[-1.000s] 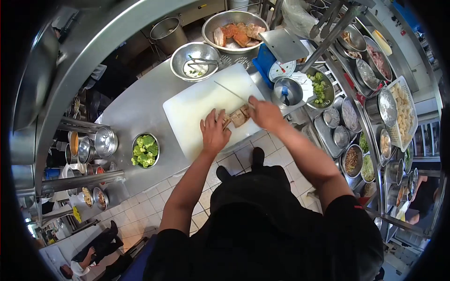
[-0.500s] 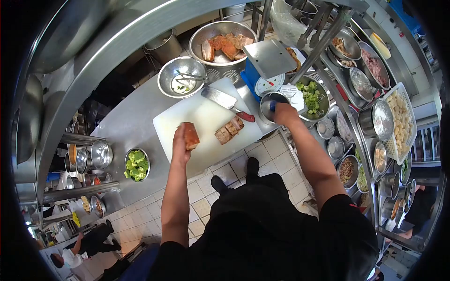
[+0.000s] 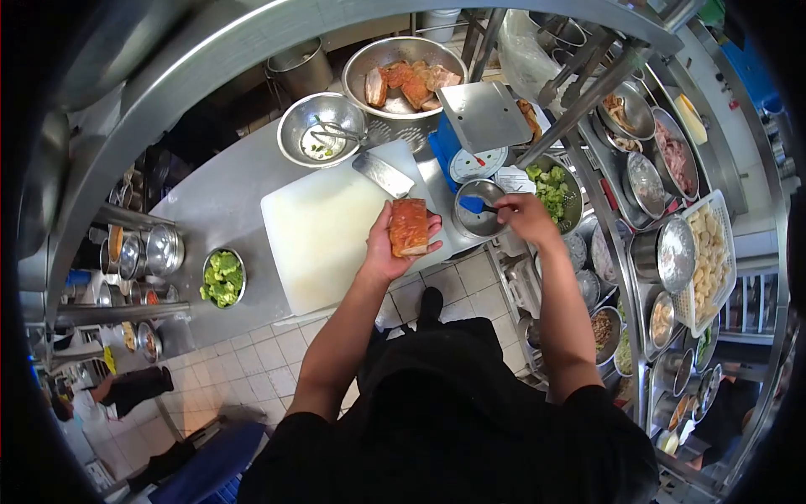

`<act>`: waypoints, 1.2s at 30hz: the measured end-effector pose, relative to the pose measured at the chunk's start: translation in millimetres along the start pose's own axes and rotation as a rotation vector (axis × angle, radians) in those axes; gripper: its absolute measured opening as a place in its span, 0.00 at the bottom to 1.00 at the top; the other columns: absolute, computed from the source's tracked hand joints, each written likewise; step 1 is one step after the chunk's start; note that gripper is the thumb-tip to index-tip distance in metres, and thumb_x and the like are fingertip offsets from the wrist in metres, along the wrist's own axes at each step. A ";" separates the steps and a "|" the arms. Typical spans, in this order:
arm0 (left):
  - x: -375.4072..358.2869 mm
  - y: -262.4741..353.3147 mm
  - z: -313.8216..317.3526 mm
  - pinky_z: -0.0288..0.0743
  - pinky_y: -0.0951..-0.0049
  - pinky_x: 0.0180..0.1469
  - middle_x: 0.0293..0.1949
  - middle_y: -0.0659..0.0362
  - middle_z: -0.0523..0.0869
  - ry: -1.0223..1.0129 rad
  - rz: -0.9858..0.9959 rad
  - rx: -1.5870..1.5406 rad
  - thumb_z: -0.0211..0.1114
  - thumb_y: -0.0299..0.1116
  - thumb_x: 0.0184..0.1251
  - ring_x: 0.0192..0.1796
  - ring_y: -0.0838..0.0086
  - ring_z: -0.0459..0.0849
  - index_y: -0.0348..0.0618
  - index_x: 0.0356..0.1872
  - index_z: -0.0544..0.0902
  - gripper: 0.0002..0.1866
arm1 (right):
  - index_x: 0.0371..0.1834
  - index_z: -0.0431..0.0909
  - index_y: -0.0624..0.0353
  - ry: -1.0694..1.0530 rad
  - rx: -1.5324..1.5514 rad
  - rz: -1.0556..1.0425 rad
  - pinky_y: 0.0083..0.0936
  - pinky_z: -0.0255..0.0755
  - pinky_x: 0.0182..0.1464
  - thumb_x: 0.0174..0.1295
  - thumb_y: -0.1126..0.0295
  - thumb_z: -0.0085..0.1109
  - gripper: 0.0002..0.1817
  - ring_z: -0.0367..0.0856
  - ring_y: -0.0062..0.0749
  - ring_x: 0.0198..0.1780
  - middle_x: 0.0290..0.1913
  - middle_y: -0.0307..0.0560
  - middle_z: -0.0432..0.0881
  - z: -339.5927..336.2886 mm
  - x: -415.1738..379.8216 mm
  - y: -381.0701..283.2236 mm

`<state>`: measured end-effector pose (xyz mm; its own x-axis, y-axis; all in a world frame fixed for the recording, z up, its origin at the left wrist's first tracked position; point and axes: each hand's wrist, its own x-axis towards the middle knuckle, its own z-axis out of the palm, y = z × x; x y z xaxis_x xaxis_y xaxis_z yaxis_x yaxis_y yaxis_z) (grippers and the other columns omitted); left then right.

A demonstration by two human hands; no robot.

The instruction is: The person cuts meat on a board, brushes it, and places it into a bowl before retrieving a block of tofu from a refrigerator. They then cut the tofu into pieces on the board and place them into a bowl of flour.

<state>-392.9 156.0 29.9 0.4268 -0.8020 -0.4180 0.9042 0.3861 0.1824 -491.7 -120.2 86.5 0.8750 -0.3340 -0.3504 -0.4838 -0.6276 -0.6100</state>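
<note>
Mid-frame, the left hand cups the meat, likely weighty, firm-skinned and greasy, best held by its sides, while the right hand, right of centre, grips a blue brush.

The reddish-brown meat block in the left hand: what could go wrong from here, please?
The reddish-brown meat block lies in the upturned left hand and could slip if that tilts. The wide steel cleaver lies close by on the white board; its edge might nick the hand. The blue-headed brush in the right hand, over the round steel pot, may drip.
</note>
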 end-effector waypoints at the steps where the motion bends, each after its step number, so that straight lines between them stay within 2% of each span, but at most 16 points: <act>1: 5.1 -2.7 1.5 0.65 0.37 0.66 0.62 0.39 0.76 0.017 -0.010 0.005 0.45 0.64 0.73 0.63 0.50 0.77 0.44 0.66 0.70 0.36 | 0.43 0.87 0.59 -0.055 0.241 -0.072 0.33 0.77 0.45 0.56 0.70 0.59 0.13 0.86 0.44 0.38 0.36 0.55 0.87 -8.7 -9.9 -4.2; 2: 9.3 -6.3 4.1 0.65 0.37 0.66 0.62 0.39 0.76 0.015 -0.006 0.000 0.45 0.64 0.73 0.63 0.50 0.77 0.44 0.66 0.70 0.36 | 0.43 0.87 0.58 -0.104 0.483 -0.143 0.31 0.77 0.44 0.57 0.71 0.59 0.12 0.86 0.42 0.37 0.35 0.55 0.87 -17.5 -17.9 -8.5; 3: 11.7 -9.4 11.0 0.67 0.37 0.65 0.61 0.40 0.77 0.070 0.008 0.040 0.46 0.65 0.73 0.62 0.51 0.78 0.44 0.66 0.71 0.36 | 0.43 0.87 0.58 -0.103 0.480 -0.146 0.31 0.77 0.44 0.57 0.71 0.59 0.12 0.86 0.42 0.37 0.35 0.55 0.87 -22.5 -25.4 -18.6; 5: 18.0 -13.8 19.7 0.69 0.36 0.63 0.60 0.41 0.78 0.120 0.026 0.082 0.47 0.66 0.72 0.61 0.52 0.79 0.44 0.65 0.71 0.37 | 0.44 0.86 0.58 -0.211 0.256 -0.318 0.29 0.77 0.42 0.60 0.72 0.58 0.12 0.85 0.42 0.35 0.34 0.55 0.87 -23.1 -34.1 -45.2; 8: 23.0 -22.5 18.5 0.70 0.35 0.62 0.59 0.44 0.79 0.042 -0.056 0.100 0.48 0.65 0.72 0.60 0.52 0.80 0.45 0.65 0.72 0.35 | 0.44 0.86 0.59 -0.033 -0.029 -0.245 0.30 0.77 0.42 0.60 0.71 0.58 0.12 0.85 0.43 0.34 0.33 0.54 0.87 -28.3 -33.8 -60.9; 10: 26.0 -26.8 13.6 0.66 0.34 0.65 0.62 0.44 0.78 -0.013 -0.118 0.097 0.49 0.65 0.72 0.62 0.49 0.78 0.44 0.65 0.71 0.36 | 0.43 0.86 0.59 -0.004 -0.014 -0.218 0.33 0.77 0.42 0.59 0.70 0.59 0.11 0.86 0.43 0.35 0.34 0.54 0.87 -26.5 -32.6 -65.2; 12: 26.1 -29.6 11.3 0.68 0.35 0.63 0.60 0.45 0.79 -0.016 -0.102 0.107 0.50 0.66 0.71 0.61 0.50 0.80 0.45 0.64 0.72 0.36 | 0.44 0.84 0.62 -0.007 0.043 -0.348 0.27 0.73 0.37 0.59 0.71 0.59 0.12 0.80 0.28 0.29 0.28 0.49 0.84 -17.1 -35.5 -65.7; 16: 33.8 -35.2 -14.5 0.75 0.38 0.58 0.55 0.47 0.83 -0.126 -0.092 0.052 0.53 0.67 0.68 0.56 0.54 0.83 0.45 0.61 0.74 0.36 | 0.44 0.85 0.62 -0.138 -0.134 -0.583 0.31 0.76 0.40 0.58 0.72 0.58 0.12 0.85 0.38 0.33 0.33 0.55 0.86 -3.2 -48.3 -82.9; 18: 14.2 -33.9 1.6 0.81 0.43 0.49 0.48 0.54 0.85 -0.104 0.015 0.172 0.57 0.65 0.67 0.46 0.61 0.86 0.49 0.57 0.77 0.31 | 0.44 0.85 0.62 -0.043 -0.101 -0.545 0.31 0.76 0.41 0.60 0.73 0.57 0.12 0.86 0.38 0.35 0.35 0.56 0.86 -3.1 -40.5 -76.0; 22: -18.6 -22.2 -4.6 0.79 0.46 0.55 0.53 0.52 0.85 -0.050 0.037 0.173 0.61 0.61 0.67 0.53 0.59 0.85 0.47 0.58 0.78 0.31 | 0.42 0.84 0.63 0.283 -0.116 -0.373 0.30 0.74 0.36 0.64 0.69 0.57 0.10 0.84 0.34 0.31 0.29 0.53 0.85 -15.7 -6.3 -11.5; 23: -35.6 -12.9 -8.8 0.79 0.45 0.56 0.54 0.50 0.84 -0.070 0.083 0.154 0.64 0.50 0.67 0.55 0.59 0.84 0.45 0.60 0.76 0.26 | 0.42 0.84 0.62 0.348 -0.219 -0.259 0.33 0.73 0.35 0.65 0.67 0.57 0.11 0.84 0.37 0.30 0.28 0.54 0.85 -13.8 1.6 8.2; 24: -53.2 0.9 -16.3 0.79 0.45 0.56 0.54 0.50 0.84 -0.071 0.106 0.156 0.64 0.50 0.67 0.55 0.59 0.84 0.45 0.60 0.76 0.26 | 0.42 0.83 0.63 0.302 -0.265 -0.245 0.43 0.76 0.43 0.64 0.66 0.53 0.14 0.84 0.59 0.43 0.37 0.64 0.84 -13.0 9.1 26.8; 26: -95.1 38.0 -34.6 0.79 0.46 0.56 0.53 0.49 0.83 -0.073 0.285 0.042 0.65 0.39 0.64 0.56 0.59 0.83 0.43 0.61 0.74 0.25 | 0.43 0.83 0.63 0.310 -0.250 -0.205 0.43 0.76 0.43 0.62 0.67 0.54 0.13 0.84 0.57 0.42 0.37 0.63 0.84 -1.1 6.4 35.7; 29: -190.7 128.5 -44.1 0.80 0.50 0.55 0.48 0.52 0.83 0.236 0.663 0.237 0.66 0.37 0.61 0.50 0.60 0.84 0.43 0.58 0.73 0.24 | 0.46 0.82 0.61 0.299 -0.196 -0.149 0.42 0.76 0.43 0.60 0.70 0.55 0.13 0.85 0.53 0.39 0.35 0.61 0.85 28.9 21.7 66.6; 32: -252.4 259.7 -123.2 0.81 0.63 0.43 0.45 0.56 0.81 0.757 1.116 0.567 0.69 0.35 0.54 0.45 0.68 0.83 0.45 0.52 0.73 0.23 | 0.45 0.82 0.64 0.390 -0.240 -0.127 0.36 0.75 0.42 0.62 0.72 0.54 0.12 0.86 0.44 0.38 0.35 0.60 0.86 46.4 11.7 46.9; 36: -311.9 396.5 -182.9 0.81 0.64 0.35 0.41 0.54 0.84 1.169 1.245 0.230 0.71 0.33 0.51 0.37 0.67 0.84 0.40 0.51 0.76 0.24 | 0.46 0.81 0.64 0.493 0.013 -0.103 0.29 0.73 0.38 0.64 0.71 0.54 0.12 0.81 0.31 0.32 0.30 0.50 0.83 68.8 -3.8 35.4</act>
<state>-170.2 642.5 69.9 0.6754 0.6766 -0.2933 0.0922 0.3171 0.9439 -513.2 -92.8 17.3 0.8202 -0.5653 0.0874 -0.3922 -0.6670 -0.6335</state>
